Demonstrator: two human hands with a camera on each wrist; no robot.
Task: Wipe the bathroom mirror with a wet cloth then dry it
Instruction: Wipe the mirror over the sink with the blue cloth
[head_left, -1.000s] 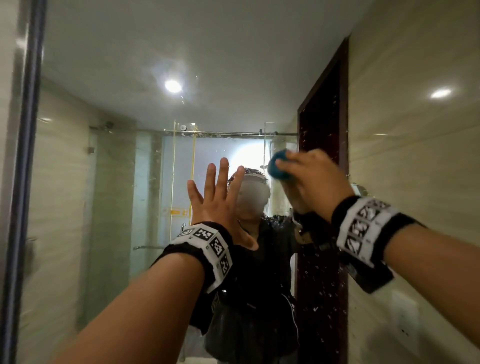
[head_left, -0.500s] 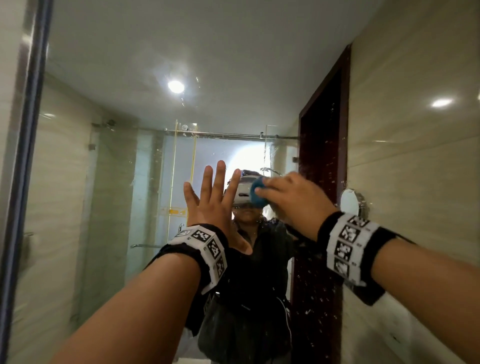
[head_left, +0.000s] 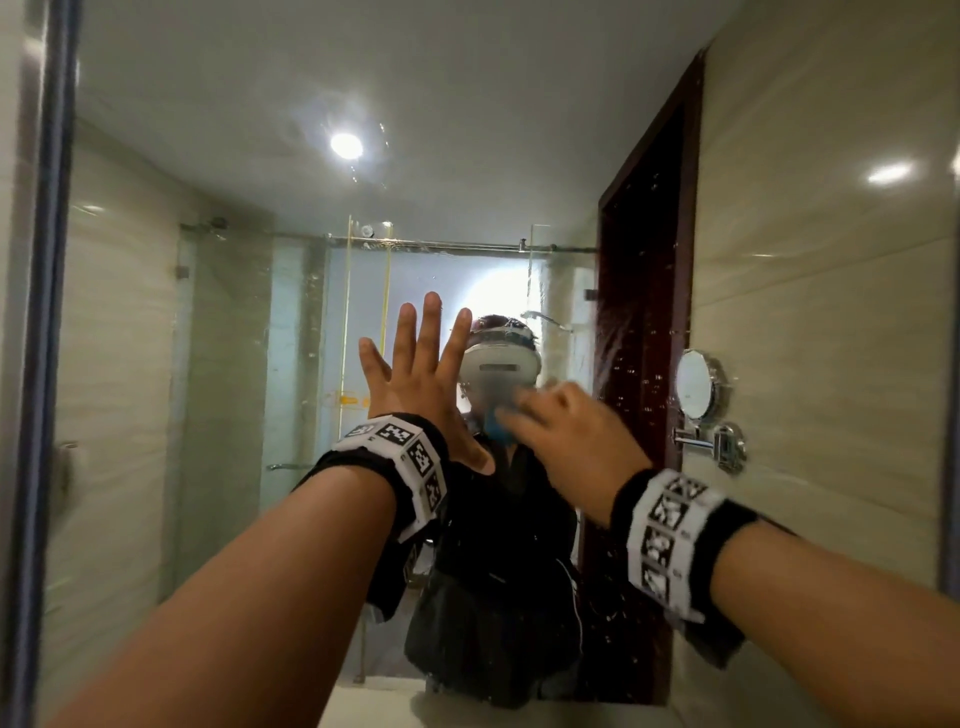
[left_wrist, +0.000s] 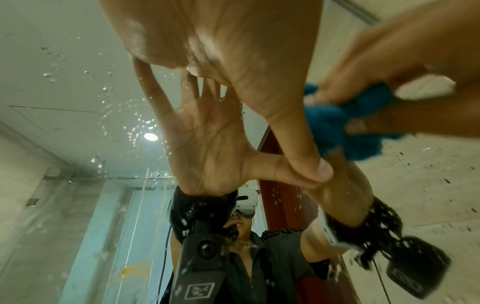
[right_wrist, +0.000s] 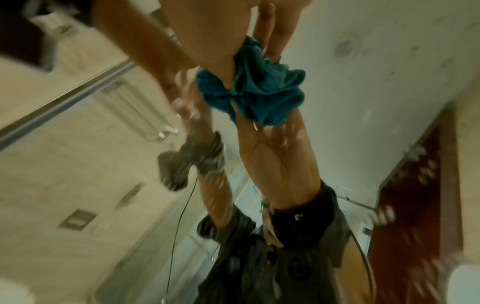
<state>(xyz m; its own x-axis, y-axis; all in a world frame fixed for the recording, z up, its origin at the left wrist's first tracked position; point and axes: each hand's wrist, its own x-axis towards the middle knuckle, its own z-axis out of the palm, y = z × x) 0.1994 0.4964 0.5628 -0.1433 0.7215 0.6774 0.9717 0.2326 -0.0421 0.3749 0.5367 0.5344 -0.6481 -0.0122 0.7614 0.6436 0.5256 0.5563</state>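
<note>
The big wall mirror (head_left: 208, 156) fills the head view and carries water droplets. My left hand (head_left: 415, 374) lies flat on the glass with fingers spread; the left wrist view shows its palm (left_wrist: 221, 41) and thumb meeting their reflection. Just right of it, my right hand (head_left: 563, 431) grips a bunched blue cloth (head_left: 500, 423) and presses it on the glass at chin height of the reflected person. The cloth (right_wrist: 259, 88) bulges from under the right hand (right_wrist: 233, 30) in the blurred right wrist view and shows beside the thumb as blue cloth (left_wrist: 345, 123) in the left wrist view.
A dark frame (head_left: 47, 364) bounds the mirror on the left. Reflected in it are a shower screen (head_left: 291, 364), a brown door (head_left: 644, 312) and a round swivel mirror (head_left: 696, 384) on the tiled wall. A pale counter edge (head_left: 374, 701) lies below.
My right hand has swept the cloth down and leftwards over the glass, from high beside the door's reflection to next to my left hand. The left hand has stayed flat on the glass.
</note>
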